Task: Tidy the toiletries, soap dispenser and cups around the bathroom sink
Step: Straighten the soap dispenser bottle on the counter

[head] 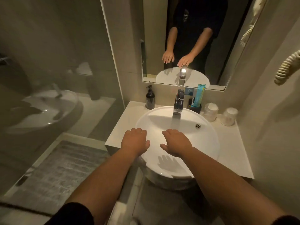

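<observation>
A black pump soap dispenser [150, 98] stands on the counter at the sink's back left. Behind the tap to the right, a black holder [195, 107] carries a teal toiletry packet [199, 95] standing upright. Two wrapped cups [210, 111] [228, 116] stand upside down at the back right of the counter. My left hand [135, 140] and my right hand [175, 142] hover palm down over the round white sink [209, 135], fingers spread, holding nothing and well short of all the items.
A chrome tap [178, 105] rises at the back of the basin. The mirror [191, 39] hangs above the pale counter [230, 146]. A glass shower wall [53, 70] is on the left, a grey mat [61, 166] lies on the floor, and a coiled cord [285, 67] hangs on the right wall.
</observation>
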### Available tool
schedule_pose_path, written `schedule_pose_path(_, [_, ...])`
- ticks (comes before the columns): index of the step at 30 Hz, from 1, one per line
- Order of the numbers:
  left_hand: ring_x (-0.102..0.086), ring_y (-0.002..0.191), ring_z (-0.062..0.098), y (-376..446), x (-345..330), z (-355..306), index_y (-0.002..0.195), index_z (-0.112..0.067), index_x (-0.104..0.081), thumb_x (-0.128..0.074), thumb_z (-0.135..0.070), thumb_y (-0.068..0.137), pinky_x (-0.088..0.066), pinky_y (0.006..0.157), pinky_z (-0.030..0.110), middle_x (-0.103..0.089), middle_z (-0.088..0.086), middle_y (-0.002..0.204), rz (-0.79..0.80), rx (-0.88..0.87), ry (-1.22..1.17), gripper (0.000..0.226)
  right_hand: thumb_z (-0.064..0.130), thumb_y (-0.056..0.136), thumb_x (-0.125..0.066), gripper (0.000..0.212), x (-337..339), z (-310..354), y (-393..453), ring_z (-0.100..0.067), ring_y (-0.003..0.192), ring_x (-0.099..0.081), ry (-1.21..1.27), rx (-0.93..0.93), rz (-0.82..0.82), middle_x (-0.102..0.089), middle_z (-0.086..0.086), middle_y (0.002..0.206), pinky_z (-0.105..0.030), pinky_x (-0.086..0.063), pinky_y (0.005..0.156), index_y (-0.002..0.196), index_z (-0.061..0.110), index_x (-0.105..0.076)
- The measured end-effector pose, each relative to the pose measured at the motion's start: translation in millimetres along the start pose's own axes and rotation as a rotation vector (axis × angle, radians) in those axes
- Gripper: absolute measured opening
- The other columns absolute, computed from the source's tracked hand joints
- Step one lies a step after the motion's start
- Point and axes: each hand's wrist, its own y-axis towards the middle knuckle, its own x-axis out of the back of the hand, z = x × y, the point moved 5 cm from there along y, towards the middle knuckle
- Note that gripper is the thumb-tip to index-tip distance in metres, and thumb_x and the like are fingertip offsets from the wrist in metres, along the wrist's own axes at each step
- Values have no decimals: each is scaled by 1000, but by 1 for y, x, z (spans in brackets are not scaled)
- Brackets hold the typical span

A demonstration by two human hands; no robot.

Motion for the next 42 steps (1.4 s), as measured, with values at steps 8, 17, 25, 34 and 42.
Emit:
schedule_pose_path(8, [-57,86,19,65,-31,56,115,-23,-53,-40,-56,89,-46,81,37,-62,0,104,-1,-12,-45,44,53,88,-51,56,-12,17,84,-28,114,-53,-25,-26,43,-55,-6,128,-40,-46,95,132,19,-48])
schedule_pose_path(17, [-53,96,25,176,-55,105,119,-17,-51,-35,-50,91,-40,81,41,-57,6,112,70,-157,-17,45,51,89,-46,56,-17,6,190,-30,117,-49,11,-180,80,-53,-9,131,-43,-43,95,132,17,-45])
schedule_pose_path(25, [-53,102,27,244,-73,113,121,-16,-50,-36,-48,91,-39,83,40,-58,7,114,85,-137,-107,46,47,88,-50,49,-12,-25,249,-30,113,-51,84,-249,50,-56,-11,122,-40,-43,91,125,14,-50])
schedule_pose_path(34, [-51,109,26,298,-93,97,123,-16,-49,-38,-45,91,-38,89,40,-57,6,118,132,-73,-194,44,45,90,-53,50,-25,-61,303,-33,115,-51,174,-302,91,-58,-14,122,-40,-42,91,125,10,-49])
schedule_pose_path(42, [-51,112,29,352,-121,108,127,-14,-46,-42,-42,92,-38,90,41,-56,10,123,129,-32,-279,45,43,90,-55,53,-45,-75,337,-33,118,-50,287,-391,50,-55,-15,129,-43,-45,96,130,10,-44])
